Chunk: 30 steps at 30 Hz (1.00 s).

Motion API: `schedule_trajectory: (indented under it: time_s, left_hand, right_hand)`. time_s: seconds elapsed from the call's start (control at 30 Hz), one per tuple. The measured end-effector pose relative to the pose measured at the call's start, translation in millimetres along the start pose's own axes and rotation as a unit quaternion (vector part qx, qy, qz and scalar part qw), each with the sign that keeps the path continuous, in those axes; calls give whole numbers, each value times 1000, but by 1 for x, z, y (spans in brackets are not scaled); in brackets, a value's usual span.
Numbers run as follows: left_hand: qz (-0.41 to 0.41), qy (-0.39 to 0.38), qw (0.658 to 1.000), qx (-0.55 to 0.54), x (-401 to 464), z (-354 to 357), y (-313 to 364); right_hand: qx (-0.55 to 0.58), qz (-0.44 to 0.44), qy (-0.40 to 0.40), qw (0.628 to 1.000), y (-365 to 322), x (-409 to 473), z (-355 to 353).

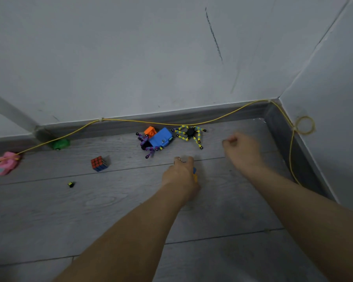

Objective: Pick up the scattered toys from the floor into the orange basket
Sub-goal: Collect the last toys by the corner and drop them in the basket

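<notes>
Floor [49, 220]: grey wood-look boards, nearest the camera, crossed by two bare forearms.

Left hand [180, 176]: low over the floor, fingers curled round a small blue-and-yellow toy [195, 174], mostly hidden beneath the palm. A ring on one finger.

Right hand [242, 148]: blurred, fingers loosely curled, apparently holding nothing; hovers just right of the toy cluster.

Small black-and-yellow piece [71, 184]: loose on the floor, left of the arms.

Puzzle cube [99, 163]: beyond that piece, standing apart.

Purple chain spinner [146, 145]: tangled against a blue block toy [160, 138], with an orange brick [150, 131] just behind.

Yellow-and-blue chain spinner [190, 133]: black hub, links splayed, near the skirting.

Green toy [60, 143] and pink toy [5, 162]: far left, under a yellow cable [212, 119] strung along the wall.

Orange basket: not in view.

Risks, judged: the spinners' loose links could snag neighbouring toys or drag them; reaching for the pink toy could catch the cable; the tiny piece is easily overlooked; the hidden toy could slip from a partial grip.
</notes>
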<state>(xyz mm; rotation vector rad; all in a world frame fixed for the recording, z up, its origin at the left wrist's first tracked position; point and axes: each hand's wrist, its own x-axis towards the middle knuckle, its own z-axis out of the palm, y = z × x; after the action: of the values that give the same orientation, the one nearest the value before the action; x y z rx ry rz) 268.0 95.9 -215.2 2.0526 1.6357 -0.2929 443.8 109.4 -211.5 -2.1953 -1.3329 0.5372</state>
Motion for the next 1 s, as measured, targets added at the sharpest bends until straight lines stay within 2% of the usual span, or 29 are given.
schedule_trajectory:
  time_s: [0.17,0.27,0.33,0.5,0.6,0.7,0.8,1.0]
  left_hand:
    - [-46,49,996,-56,8,-22,-33]
    - [-51,122,988,-81,14,-39,-58]
    - [-42,137,985,-101,21,-49,-72]
    - [-72,14,992,-104,47,-64,-96]
    - [-53,-21,991,-118,58,-66,-100]
    - [-36,-4,990,-139,60,-68,-99]
    - [-36,10,992,-125,56,-64,-103]
    - [-15,-13,998,-57,42,-56,-100]
  right_hand:
    - [49,-29,-41,998,-43,15,29]
    - [17,-47,-102,994,-49,26,47]
    - [-29,-35,-125,991,-48,33,53]
    - [-95,-89,-139,982,-47,36,63]
    - [-108,-97,-127,981,-52,32,69]
    - [22,-7,-145,989,-57,27,73]
    - [177,98,-189,961,-59,26,73]
    - [266,196,-236,914,-58,14,69]
